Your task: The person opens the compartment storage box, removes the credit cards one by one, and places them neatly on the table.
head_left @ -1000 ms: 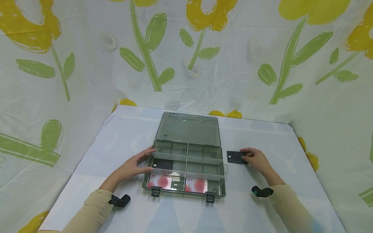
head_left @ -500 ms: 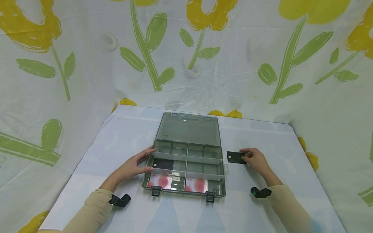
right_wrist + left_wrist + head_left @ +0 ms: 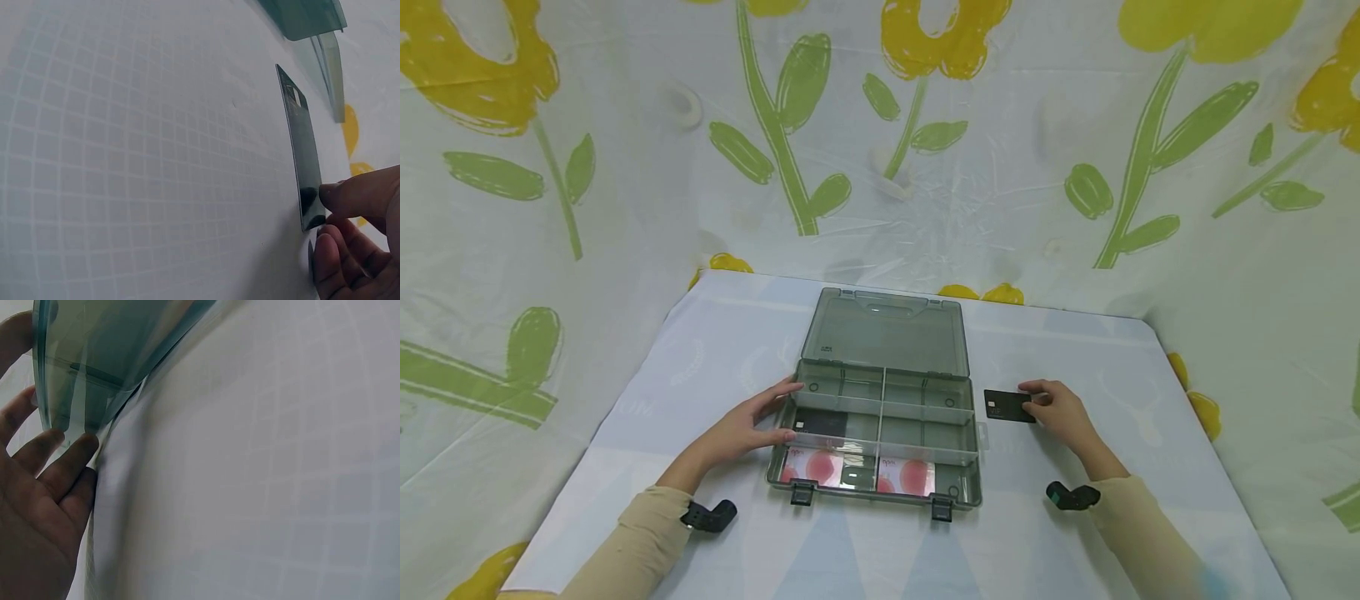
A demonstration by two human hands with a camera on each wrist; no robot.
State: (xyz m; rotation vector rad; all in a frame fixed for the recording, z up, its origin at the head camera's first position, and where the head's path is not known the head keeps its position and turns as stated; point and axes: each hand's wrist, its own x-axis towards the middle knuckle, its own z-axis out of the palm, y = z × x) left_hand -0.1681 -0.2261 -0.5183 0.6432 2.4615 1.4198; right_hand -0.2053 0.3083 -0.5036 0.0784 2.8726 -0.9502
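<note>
Two hands are at work: the right hand (image 3: 1062, 412) pinches a black card (image 3: 1003, 405) between thumb and fingers, while the left hand (image 3: 741, 429) is spread, thumb and fingertips resting at the side of a storage box (image 3: 928, 430). Beige fabric sleeves (image 3: 640, 533) end at the wrists, where angular black devices (image 3: 709, 518) are strapped.

Two dark latches (image 3: 801, 493) hang from the box's front edge. Behind them, each front compartment holds a white card with pink discs, a left pink card (image 3: 822, 467) and a right pink card (image 3: 913, 477); both carry small lettering, too blurred to read surely. A dark card (image 3: 820, 423) with a pale chip lies in the middle-left compartment. The pinched card, just right of the box, shows a similar chip and faint marks; whether it touches the worktop (image 3: 1037, 333) is unclear.

Smoky, translucent plastic forms the box, with clear dividers making six compartments. Its open lid (image 3: 887, 333) extends beyond, bearing tiny illegible print and a handle cutout. Farthest back, wrinkled white sheeting (image 3: 1000, 167) carries painted-looking yellow flowers and green leaves.
</note>
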